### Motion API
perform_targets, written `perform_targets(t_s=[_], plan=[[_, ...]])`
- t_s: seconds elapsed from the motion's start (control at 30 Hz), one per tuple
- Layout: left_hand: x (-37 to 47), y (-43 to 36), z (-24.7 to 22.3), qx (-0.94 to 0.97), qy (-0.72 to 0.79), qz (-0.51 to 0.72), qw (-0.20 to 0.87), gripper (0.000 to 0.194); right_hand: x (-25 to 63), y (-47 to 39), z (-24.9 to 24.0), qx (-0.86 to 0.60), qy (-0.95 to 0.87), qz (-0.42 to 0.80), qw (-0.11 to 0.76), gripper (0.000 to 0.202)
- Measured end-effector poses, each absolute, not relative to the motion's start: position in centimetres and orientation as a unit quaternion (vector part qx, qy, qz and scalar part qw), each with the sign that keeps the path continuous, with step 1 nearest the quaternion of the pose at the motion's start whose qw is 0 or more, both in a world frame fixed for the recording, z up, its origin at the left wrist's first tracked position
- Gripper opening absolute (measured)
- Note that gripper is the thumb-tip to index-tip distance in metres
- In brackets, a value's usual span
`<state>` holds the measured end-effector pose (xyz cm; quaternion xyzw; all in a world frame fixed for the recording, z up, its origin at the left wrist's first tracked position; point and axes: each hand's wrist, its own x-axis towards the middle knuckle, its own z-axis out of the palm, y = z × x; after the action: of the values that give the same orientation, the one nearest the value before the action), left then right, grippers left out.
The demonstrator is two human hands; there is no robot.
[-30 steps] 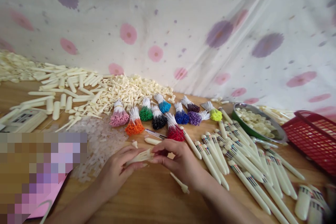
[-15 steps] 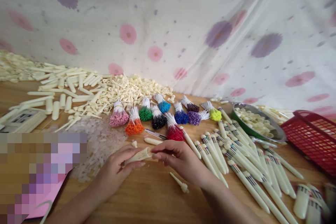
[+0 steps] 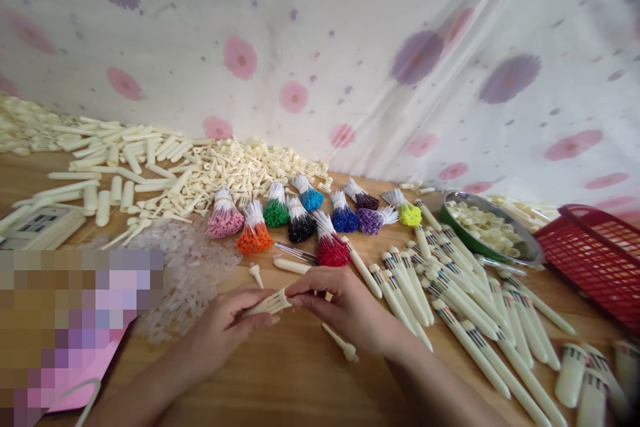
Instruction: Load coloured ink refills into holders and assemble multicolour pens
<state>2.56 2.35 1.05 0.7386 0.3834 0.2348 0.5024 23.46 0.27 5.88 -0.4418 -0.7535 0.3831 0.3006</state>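
Note:
My left hand (image 3: 225,327) grips a cream pen barrel (image 3: 267,305) near the table's front, its open end pointing right. My right hand (image 3: 340,303) pinches that open end with thumb and fingers. A loose cream pen part (image 3: 341,342) lies on the wood just below my right wrist. Beyond my hands stand bundles of coloured refills: pink (image 3: 224,217), orange (image 3: 254,232), green (image 3: 276,208), black (image 3: 301,223), red (image 3: 330,244), blue (image 3: 343,215). A row of assembled cream pens (image 3: 450,300) lies to the right.
A heap of cream pen parts (image 3: 150,167) covers the back left. Clear small pieces (image 3: 190,273) lie left of my hands. A green bowl (image 3: 500,250) of cream caps and a red basket (image 3: 595,260) stand at the right. A flowered sheet hangs behind.
The barrel has tilted slightly and my right fingers have shifted along its open end. The view has dipped a little.

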Motion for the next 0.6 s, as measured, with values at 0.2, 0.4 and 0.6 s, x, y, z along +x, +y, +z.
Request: perform_targets(t_s=[0.2, 0.4, 0.6], plan=[[2.58, 2.10, 1.21, 0.721, 0.381, 0.183, 0.549, 0.035, 24.02, 0.38, 5.53, -0.404, -0.806, 0.324, 0.287, 0.020], [2.42, 2.00, 1.24, 0.696, 0.361, 0.167, 0.598, 0.037, 24.48, 0.36, 5.86, -0.362, -0.828, 0.305, 0.299, 0.024], [2.10, 2.11, 1.21, 0.699, 0.347, 0.199, 0.592, 0.036, 24.13, 0.08, 6.40, -0.369, -0.818, 0.314, 0.310, 0.022]])
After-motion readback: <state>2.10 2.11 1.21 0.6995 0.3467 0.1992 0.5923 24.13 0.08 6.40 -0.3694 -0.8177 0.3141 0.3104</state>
